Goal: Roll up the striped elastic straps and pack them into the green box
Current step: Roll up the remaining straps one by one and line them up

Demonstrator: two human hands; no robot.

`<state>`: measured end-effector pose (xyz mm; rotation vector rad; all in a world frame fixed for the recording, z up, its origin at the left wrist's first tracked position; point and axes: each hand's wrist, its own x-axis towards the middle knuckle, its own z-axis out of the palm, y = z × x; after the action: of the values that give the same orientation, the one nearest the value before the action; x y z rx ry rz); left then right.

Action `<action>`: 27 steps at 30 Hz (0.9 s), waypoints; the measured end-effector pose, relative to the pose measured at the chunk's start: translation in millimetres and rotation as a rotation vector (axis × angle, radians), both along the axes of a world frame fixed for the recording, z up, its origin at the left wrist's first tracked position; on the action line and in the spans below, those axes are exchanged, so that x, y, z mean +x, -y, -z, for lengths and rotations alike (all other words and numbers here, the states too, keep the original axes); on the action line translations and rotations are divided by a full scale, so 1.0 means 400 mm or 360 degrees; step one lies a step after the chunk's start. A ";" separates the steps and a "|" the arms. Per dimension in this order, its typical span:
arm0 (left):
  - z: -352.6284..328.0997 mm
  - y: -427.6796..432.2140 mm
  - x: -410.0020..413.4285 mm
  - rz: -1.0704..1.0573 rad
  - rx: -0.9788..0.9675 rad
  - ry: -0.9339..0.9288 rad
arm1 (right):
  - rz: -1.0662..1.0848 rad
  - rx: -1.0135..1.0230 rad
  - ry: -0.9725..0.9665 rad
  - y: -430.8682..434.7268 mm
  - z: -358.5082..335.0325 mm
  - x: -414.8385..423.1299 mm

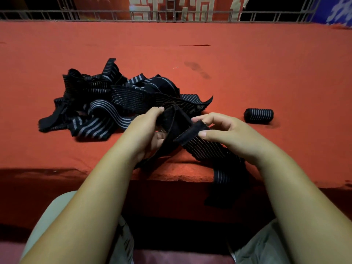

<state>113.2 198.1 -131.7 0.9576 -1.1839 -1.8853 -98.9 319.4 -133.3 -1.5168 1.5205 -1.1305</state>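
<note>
A tangled heap of black elastic straps with grey stripes [106, 100] lies on the red table, left of centre. One strap [207, 149] runs from my hands over the table's front edge and hangs down. My left hand [146, 130] grips a folded part of that strap. My right hand [228, 130] pinches the strap's end between thumb and fingers, with the end curled over. A finished roll [259, 115] lies on its side to the right of my hands. No green box is in view.
The red cloth-covered table [266, 73] stretches far back to a metal railing [171, 16]. Its front edge [76, 171] runs just below my wrists. My knees show under the edge.
</note>
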 end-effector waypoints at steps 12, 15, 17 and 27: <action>-0.035 -0.036 0.018 0.0392 -0.0531 0.0148 | 0.0284 -0.0355 0.0103 0.022 0.000 0.023; -0.050 -0.034 0.032 0.0194 -0.1002 0.0259 | 0.0302 -0.0349 0.0092 0.018 -0.011 0.027; -0.069 -0.035 0.043 0.0198 -0.1148 0.0170 | 0.0304 -0.0352 0.0103 0.014 -0.021 0.031; -0.063 -0.014 0.034 -0.0181 -0.1153 0.0192 | 0.0253 -0.0327 -0.0126 0.007 -0.042 0.081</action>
<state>126.6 203.5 -106.3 0.7066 -1.6747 -1.1640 -66.6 316.6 -116.7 -1.6153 1.6431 -1.3686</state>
